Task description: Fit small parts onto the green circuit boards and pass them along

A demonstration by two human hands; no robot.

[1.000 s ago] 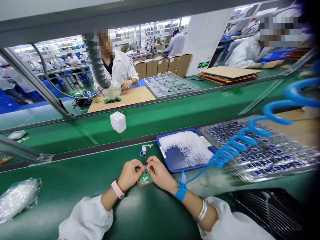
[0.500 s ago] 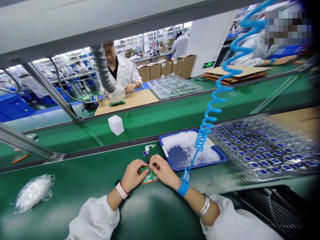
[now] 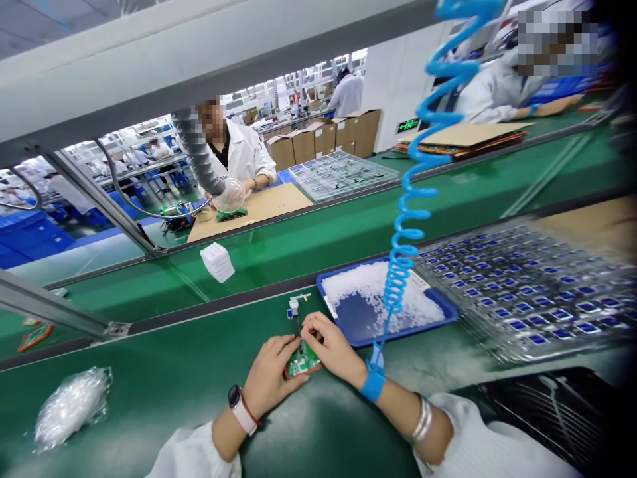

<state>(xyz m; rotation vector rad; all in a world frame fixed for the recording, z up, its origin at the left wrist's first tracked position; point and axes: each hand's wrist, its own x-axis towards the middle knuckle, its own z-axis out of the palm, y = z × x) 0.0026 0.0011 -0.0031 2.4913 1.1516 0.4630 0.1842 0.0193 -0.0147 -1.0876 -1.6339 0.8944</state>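
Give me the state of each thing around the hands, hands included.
Circuit board: components showing, partly covered.
Left hand: gripping the board's left side.
Right hand: fingertips together at the board's far end; grip unclear.
Blue tray: partly filled with loose white pieces.
Clear tray: holding rows of blue-faced parts.
Plastic bag: crumpled.
Coiled cord: stretched, joined to the wrist strap.

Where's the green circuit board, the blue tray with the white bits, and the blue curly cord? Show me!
Green circuit board [image 3: 304,364]: head view, on its lower face.
Blue tray [image 3: 352,318]: head view, on its bare floor.
Blue curly cord [image 3: 395,281]: head view, on its tight coils.
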